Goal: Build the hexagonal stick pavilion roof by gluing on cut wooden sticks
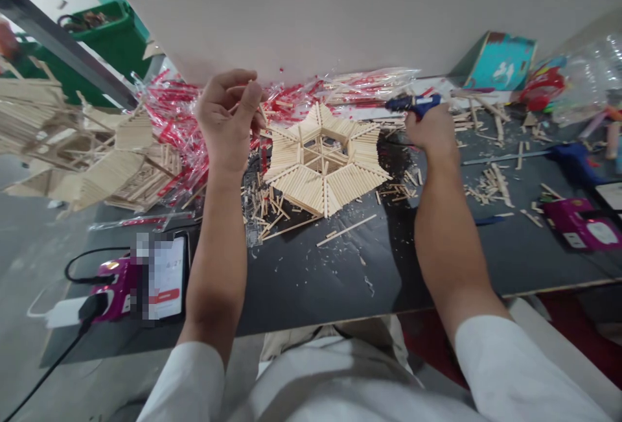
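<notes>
A six-pointed star-shaped frame of thin wooden sticks (pixel 352 190) sits on the dark tabletop between my arms, with an open hexagonal middle crossed by sticks. My left hand (pixel 228 114) is raised by its left side, thumb and fingers closed in a pinch. Whatever is between those fingertips is too small to make out. In my right hand (pixel 434 129), beyond the star's right edge, is a blue glue gun (pixel 427 105), its dark nozzle pointing left. Stick offcuts (pixel 398 192) and a longer loose stick (pixel 346 231) lie around the star.
Red-and-clear plastic wrappers (pixel 170 104) heap along the back left. Finished-looking stick structures (pixel 97 175) pile at far left. A phone (pixel 168 279) and purple power strip (pixel 116 286) lie front left. Another purple strip (pixel 578 224) and a second blue glue gun (pixel 576 161) are at right.
</notes>
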`<state>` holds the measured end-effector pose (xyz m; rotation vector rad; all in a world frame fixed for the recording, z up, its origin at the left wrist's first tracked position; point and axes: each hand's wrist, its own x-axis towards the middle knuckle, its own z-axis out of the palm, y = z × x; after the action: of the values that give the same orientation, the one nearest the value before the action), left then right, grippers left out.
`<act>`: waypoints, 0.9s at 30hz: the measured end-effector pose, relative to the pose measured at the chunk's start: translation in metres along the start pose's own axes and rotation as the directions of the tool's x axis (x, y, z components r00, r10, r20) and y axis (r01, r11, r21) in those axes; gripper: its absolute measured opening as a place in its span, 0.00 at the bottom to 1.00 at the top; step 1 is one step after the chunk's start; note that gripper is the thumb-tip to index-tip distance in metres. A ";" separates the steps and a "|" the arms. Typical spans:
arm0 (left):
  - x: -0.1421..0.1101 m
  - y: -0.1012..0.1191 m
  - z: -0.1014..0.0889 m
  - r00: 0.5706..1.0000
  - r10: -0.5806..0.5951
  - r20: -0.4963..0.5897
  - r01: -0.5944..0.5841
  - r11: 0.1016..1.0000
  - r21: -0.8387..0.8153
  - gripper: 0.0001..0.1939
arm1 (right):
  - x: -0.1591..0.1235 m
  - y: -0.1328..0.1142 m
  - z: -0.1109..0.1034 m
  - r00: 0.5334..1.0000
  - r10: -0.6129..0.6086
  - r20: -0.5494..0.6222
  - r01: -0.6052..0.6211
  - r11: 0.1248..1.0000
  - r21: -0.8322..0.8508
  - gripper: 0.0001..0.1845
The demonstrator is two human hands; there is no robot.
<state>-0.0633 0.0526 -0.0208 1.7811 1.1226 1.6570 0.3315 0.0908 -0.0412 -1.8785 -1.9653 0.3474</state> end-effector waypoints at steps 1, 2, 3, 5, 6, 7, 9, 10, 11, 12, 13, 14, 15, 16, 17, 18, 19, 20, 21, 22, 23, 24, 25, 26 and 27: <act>0.001 0.001 0.002 1.000 0.017 0.001 -0.017 0.999 -0.048 0.23 | -0.002 -0.005 -0.005 0.994 0.089 -0.070 -0.091 0.996 -0.021 0.37; 0.002 0.002 0.004 1.000 0.029 0.000 -0.029 0.995 -0.093 0.22 | -0.005 -0.011 -0.009 0.975 0.170 -0.144 -0.178 0.983 -0.042 0.39; 0.003 0.002 0.006 0.999 0.034 -0.008 -0.035 0.990 -0.135 0.20 | -0.006 -0.019 -0.012 0.957 0.206 -0.207 -0.222 0.973 -0.060 0.40; 0.006 -0.001 0.008 1.000 0.020 -0.023 -0.024 0.978 -0.209 0.17 | -0.009 -0.038 -0.016 0.947 0.171 -0.273 -0.195 0.979 -0.061 0.38; 0.007 -0.004 0.009 1.000 0.005 -0.023 -0.010 0.971 -0.240 0.16 | -0.010 -0.047 -0.018 0.947 0.128 -0.294 -0.151 0.987 -0.058 0.36; 0.008 -0.008 0.010 1.000 -0.013 -0.025 0.006 0.963 -0.268 0.15 | -0.011 -0.056 -0.020 0.948 0.080 -0.308 -0.102 0.993 -0.056 0.32; 0.010 -0.017 0.010 0.998 -0.058 -0.026 0.047 0.951 -0.305 0.17 | -0.012 -0.071 -0.023 0.945 -0.042 -0.326 0.020 0.997 -0.071 0.26; 0.011 -0.022 0.009 0.997 -0.079 -0.024 0.067 0.947 -0.313 0.19 | -0.012 -0.078 -0.025 0.937 -0.106 -0.333 0.081 0.993 -0.087 0.23; 0.011 -0.026 0.009 0.995 -0.093 -0.020 0.082 0.945 -0.317 0.19 | -0.011 -0.083 -0.026 0.925 -0.168 -0.341 0.140 0.985 -0.105 0.22; 0.012 -0.029 0.009 0.995 -0.101 -0.014 0.091 0.944 -0.316 0.20 | -0.010 -0.088 -0.027 0.908 -0.228 -0.352 0.198 0.973 -0.121 0.21; 0.012 -0.031 0.009 0.995 -0.100 -0.008 0.093 0.945 -0.314 0.20 | -0.009 -0.091 -0.027 0.888 -0.281 -0.365 0.249 0.959 -0.133 0.20; 0.012 -0.032 0.008 0.996 -0.093 0.000 0.089 0.946 -0.313 0.20 | -0.006 -0.094 -0.027 0.868 -0.324 -0.377 0.293 0.946 -0.138 0.20; 0.011 -0.032 0.008 0.996 -0.085 0.002 0.081 0.947 -0.311 0.21 | -0.003 -0.097 -0.025 0.850 -0.356 -0.388 0.330 0.934 -0.136 0.19; 0.010 -0.031 0.008 0.997 -0.081 0.000 0.077 0.950 -0.302 0.21 | 0.000 -0.098 -0.023 0.838 -0.380 -0.392 0.359 0.925 -0.129 0.19; 0.009 -0.030 0.007 0.997 -0.081 -0.002 0.077 0.956 -0.283 0.20 | 0.003 -0.099 -0.020 0.834 -0.397 -0.383 0.381 0.917 -0.119 0.19; 0.008 -0.028 0.007 0.997 -0.082 -0.005 0.078 0.963 -0.259 0.19 | 0.006 -0.099 -0.018 0.838 -0.407 -0.364 0.395 0.912 -0.110 0.19; 0.008 -0.027 0.006 0.997 -0.079 -0.008 0.075 0.970 -0.232 0.18 | 0.009 -0.099 -0.015 0.845 -0.413 -0.339 0.402 0.909 -0.106 0.19; 0.008 -0.026 0.006 0.998 -0.067 -0.012 0.063 0.976 -0.209 0.17 | 0.011 -0.098 -0.012 0.854 -0.417 -0.313 0.404 0.908 -0.107 0.18; 0.008 -0.026 0.005 0.999 -0.048 -0.015 0.044 0.980 -0.195 0.15 | 0.013 -0.097 -0.010 0.861 -0.417 -0.292 0.402 0.909 -0.110 0.17; 0.008 -0.027 0.004 1.000 -0.024 -0.007 0.022 0.981 -0.190 0.15 | 0.014 -0.097 -0.008 0.866 -0.421 -0.269 0.406 0.907 -0.114 0.16; 0.009 -0.028 0.004 1.000 0.001 0.003 0.000 0.981 -0.196 0.15 | 0.015 -0.096 -0.006 0.867 -0.428 -0.255 0.413 0.904 -0.112 0.15; 0.010 -0.030 0.004 1.000 0.016 0.013 -0.013 0.978 -0.208 0.16 | 0.015 -0.095 -0.005 0.866 -0.437 -0.244 0.424 0.899 -0.106 0.14; 0.011 -0.031 0.005 0.999 0.020 0.026 -0.013 0.976 -0.219 0.16 | 0.016 -0.095 -0.004 0.863 -0.445 -0.239 0.435 0.895 -0.096 0.13; 0.011 -0.032 0.006 0.999 0.011 0.038 -0.002 0.974 -0.228 0.17 | 0.016 -0.096 -0.004 0.861 -0.449 -0.238 0.441 0.893 -0.087 0.12; 0.011 -0.033 0.007 0.999 0.000 0.047 0.011 0.973 -0.232 0.17 | 0.015 -0.096 -0.004 0.862 -0.448 -0.237 0.441 0.893 -0.085 0.11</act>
<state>-0.0652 0.0817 -0.0411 1.6567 0.8728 1.6593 0.2468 0.0993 0.0066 -1.3395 -2.1482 -0.0553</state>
